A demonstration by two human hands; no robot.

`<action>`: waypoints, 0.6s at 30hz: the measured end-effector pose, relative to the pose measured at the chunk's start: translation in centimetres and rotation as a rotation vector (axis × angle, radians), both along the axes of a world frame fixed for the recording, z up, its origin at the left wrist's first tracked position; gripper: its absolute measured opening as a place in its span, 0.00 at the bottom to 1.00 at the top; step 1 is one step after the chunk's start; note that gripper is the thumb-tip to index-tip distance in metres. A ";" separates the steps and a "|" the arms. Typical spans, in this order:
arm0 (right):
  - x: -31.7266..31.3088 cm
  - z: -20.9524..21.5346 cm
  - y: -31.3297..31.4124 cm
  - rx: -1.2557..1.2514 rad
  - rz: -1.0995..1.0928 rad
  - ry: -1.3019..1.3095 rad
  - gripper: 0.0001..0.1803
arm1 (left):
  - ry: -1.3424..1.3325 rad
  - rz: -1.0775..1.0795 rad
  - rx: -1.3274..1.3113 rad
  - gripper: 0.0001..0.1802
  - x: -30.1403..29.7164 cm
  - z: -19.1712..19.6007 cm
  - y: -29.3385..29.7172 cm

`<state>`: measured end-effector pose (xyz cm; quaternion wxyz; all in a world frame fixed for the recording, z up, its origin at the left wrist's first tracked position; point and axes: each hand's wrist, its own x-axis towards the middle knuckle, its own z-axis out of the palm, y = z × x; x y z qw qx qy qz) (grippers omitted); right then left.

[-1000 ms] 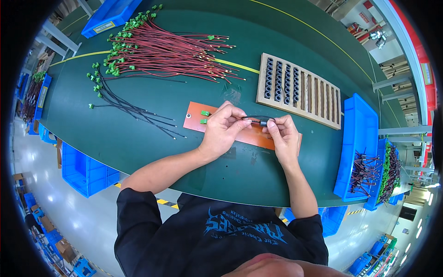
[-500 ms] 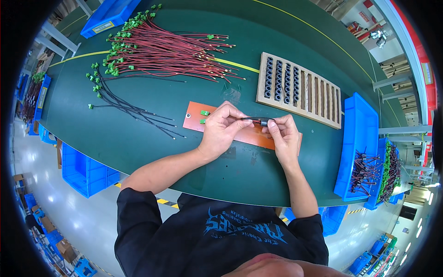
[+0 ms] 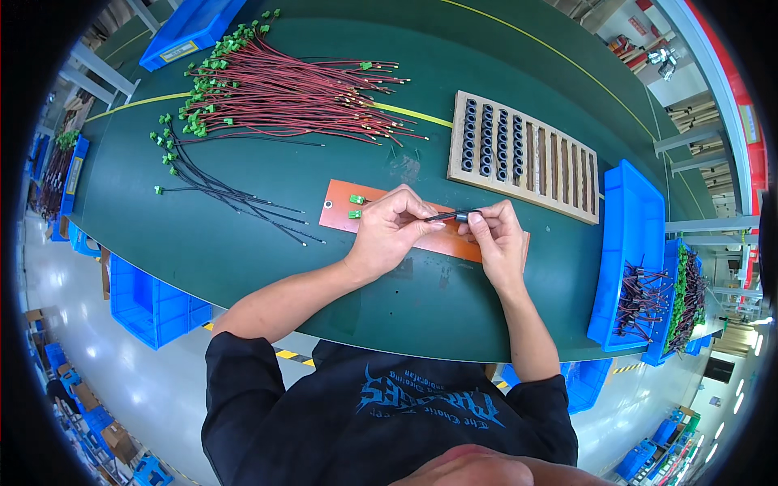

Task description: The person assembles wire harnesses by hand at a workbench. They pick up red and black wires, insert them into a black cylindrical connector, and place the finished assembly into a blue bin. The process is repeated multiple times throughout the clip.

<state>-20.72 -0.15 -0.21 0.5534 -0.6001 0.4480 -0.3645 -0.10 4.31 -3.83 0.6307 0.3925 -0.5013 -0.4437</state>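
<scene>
Over the orange board (image 3: 334, 206), my left hand (image 3: 387, 231) pinches thin black wires (image 3: 442, 216) between thumb and fingers. My right hand (image 3: 496, 236) grips a short black ferrite sleeve (image 3: 463, 217) between thumb and forefinger. The wires run from my left fingertips to the sleeve, but how far they pass inside it is hidden by my right fingers. Two green connectors, an upper one (image 3: 357, 199) and a lower one (image 3: 355, 215), sit on the board's left part, their leads running under my left hand.
Red wires (image 3: 308, 105) with green connectors lie in a heap at the far left, several black wires (image 3: 219, 188) nearer me. A wooden rack (image 3: 525, 185) of black sleeves stands behind the board. At right, a blue bin (image 3: 630, 202) holds wire assemblies (image 3: 640, 304).
My left fingers have shifted slightly, and the black wires now slant up toward the sleeve. Less red wire shows between my hands. My right hand stays nearly in place.
</scene>
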 end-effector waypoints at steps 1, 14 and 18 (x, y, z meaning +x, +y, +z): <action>-0.1 -0.1 0.0 -0.011 0.006 0.001 0.08 | -0.083 0.008 -0.036 0.09 0.3 0.4 0.0; -0.3 -0.4 -0.1 -0.037 0.060 -0.034 0.08 | 0.024 0.027 0.046 0.06 0.4 0.9 -0.3; -0.2 -0.3 -0.1 -0.055 0.063 -0.011 0.08 | 0.042 0.077 0.051 0.07 0.0 0.7 -0.6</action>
